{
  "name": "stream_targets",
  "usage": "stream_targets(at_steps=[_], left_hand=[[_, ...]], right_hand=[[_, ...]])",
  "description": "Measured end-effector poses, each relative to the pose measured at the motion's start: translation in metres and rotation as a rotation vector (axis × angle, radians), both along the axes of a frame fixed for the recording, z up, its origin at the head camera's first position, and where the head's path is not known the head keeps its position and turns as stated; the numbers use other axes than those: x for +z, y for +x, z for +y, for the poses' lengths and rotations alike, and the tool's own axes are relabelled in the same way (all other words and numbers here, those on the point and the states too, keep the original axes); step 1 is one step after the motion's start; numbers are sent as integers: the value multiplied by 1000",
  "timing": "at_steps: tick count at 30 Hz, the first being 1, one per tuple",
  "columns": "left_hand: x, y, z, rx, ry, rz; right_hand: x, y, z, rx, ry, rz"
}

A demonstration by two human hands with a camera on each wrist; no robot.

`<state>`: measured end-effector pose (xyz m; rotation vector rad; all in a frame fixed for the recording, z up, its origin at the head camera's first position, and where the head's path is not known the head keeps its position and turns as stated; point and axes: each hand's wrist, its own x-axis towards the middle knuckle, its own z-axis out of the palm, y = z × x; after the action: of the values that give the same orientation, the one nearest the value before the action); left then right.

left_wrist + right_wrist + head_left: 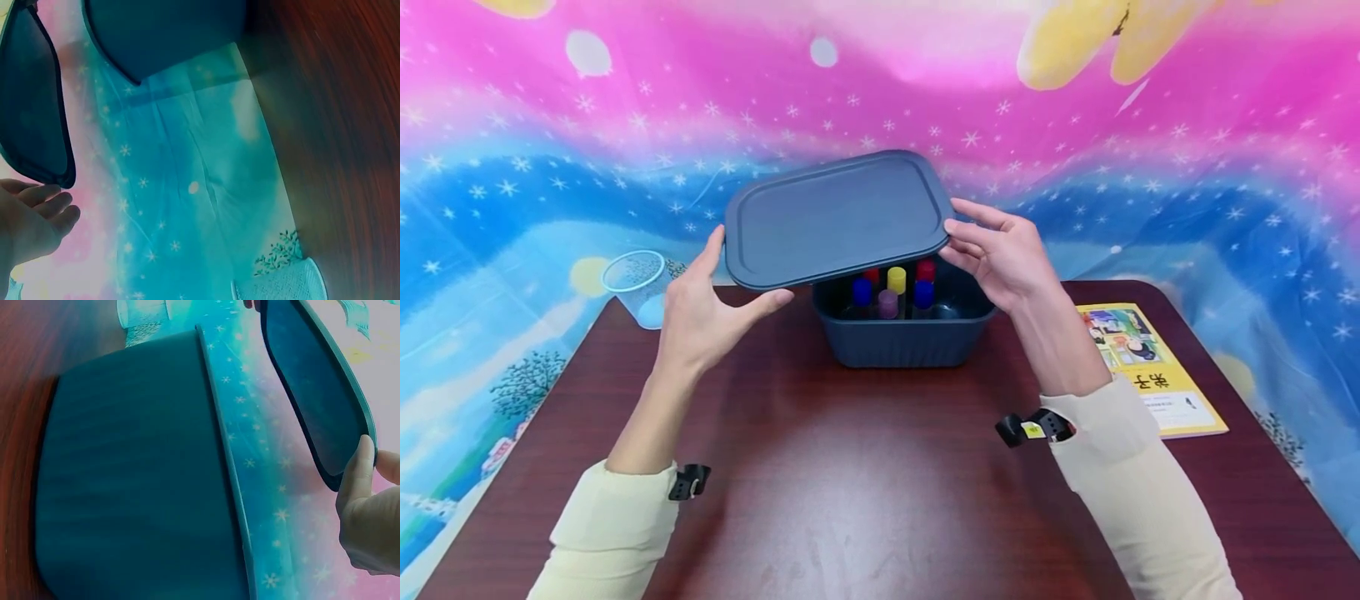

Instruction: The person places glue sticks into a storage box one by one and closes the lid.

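Raised and tilted above a dark blue-grey plastic bin (906,343) is its matching flat lid (842,221). My right hand (1011,258) pinches the lid's right edge, thumb on one face and fingers round the other. At the opposite end, my left hand (700,312) holds the left edge, its thumb reaching out below the near rim and its other fingers partly hidden. In the left wrist view, the left fingertips (59,212) meet the lid's corner. Several upright cylinders with red, yellow, blue and purple tops (897,279) stand inside the bin, partly covered by the lid.
A mesh cup (634,275) with a light rim stands at the table's back left corner. On the right, a yellow illustrated book (1138,367) lies beneath the right forearm. The dark wooden table (850,467) backs onto a patterned cloth (700,100).
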<state>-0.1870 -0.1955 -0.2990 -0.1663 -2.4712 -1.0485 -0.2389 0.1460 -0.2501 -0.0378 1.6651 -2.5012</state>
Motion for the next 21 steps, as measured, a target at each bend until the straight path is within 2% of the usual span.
stream_targets(at_steps=[3,6,13,17,21], left_hand=[[1,1,3,-22,26,-14],[2,0,6,-49,55,-9],[3,-4,13,-105,103,-18],[-3,-11,20,-138,116,-26],[-10,-20,27,-157,118,-54]], right_hand=[[-3,3,5,5,35,55],[-6,7,13,19,127,157],[-8,20,31,51,516,366],[-15,23,38,0,669,453],[-29,23,46,-85,754,567]])
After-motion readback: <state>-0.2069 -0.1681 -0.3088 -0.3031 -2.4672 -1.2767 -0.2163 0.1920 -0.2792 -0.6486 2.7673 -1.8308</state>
